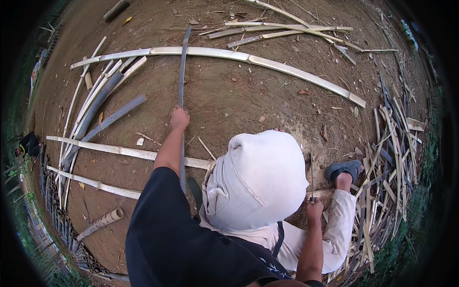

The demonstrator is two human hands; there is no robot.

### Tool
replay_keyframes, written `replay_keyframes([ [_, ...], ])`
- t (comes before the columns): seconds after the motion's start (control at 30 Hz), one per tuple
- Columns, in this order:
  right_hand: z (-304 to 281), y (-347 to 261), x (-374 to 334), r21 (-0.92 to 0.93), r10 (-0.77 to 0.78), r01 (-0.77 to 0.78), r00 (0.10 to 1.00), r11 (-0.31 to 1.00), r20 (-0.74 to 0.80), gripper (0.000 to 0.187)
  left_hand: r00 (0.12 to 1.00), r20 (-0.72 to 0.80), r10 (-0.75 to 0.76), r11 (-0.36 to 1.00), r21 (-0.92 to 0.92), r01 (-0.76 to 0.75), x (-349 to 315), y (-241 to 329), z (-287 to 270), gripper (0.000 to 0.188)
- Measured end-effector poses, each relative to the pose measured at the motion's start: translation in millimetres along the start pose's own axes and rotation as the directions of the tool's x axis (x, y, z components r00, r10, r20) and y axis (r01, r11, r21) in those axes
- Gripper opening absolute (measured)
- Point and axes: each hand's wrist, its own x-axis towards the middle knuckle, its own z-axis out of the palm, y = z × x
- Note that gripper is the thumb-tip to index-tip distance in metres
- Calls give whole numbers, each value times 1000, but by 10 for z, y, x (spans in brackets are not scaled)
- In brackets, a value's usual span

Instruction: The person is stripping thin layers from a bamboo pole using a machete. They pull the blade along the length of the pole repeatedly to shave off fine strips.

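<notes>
My left hand (180, 117), stretched forward, is closed around a long, narrow, dark-faced bamboo strip (184, 62). The strip points away from me, crosses above a pale split bamboo length (215, 51), and runs back beside my left arm. At the lower right, my right hand (314, 210) is wrapped round the handle of a knife (311, 174), its thin blade pointing forward. A short pale bamboo piece (325, 193) lies by the knife. A large rounded bulk of pale cloth (260, 177), seemingly my bent knee, fills the middle and hides what is under it.
Split bamboo lengths (119, 151) and dark poles (117, 114) lie to the left. More strips (287, 29) lie crossed at the far side. A heap of bamboo slivers (382, 191) stands right of my sandalled foot (345, 171). A bamboo stub (103, 223) rests lower left.
</notes>
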Motion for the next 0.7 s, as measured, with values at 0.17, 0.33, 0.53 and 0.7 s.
replay_keyframes([
  [0.17,63,155,131,181,77,-92,993,979,89,33,883,-354,308,951,137,-277,222,463,-193,44],
  [0.33,271,88,105,161,100,-134,975,978,200,35,798,-271,538,830,2,-558,833,1714,-257,37],
  [0.53,365,-796,-139,223,265,-315,937,923,227,27,637,-439,633,723,40,-690,1837,3095,115,39],
  [0.7,741,-933,-225,324,375,-412,911,852,172,26,823,-48,566,819,150,-554,1569,3870,240,41],
])
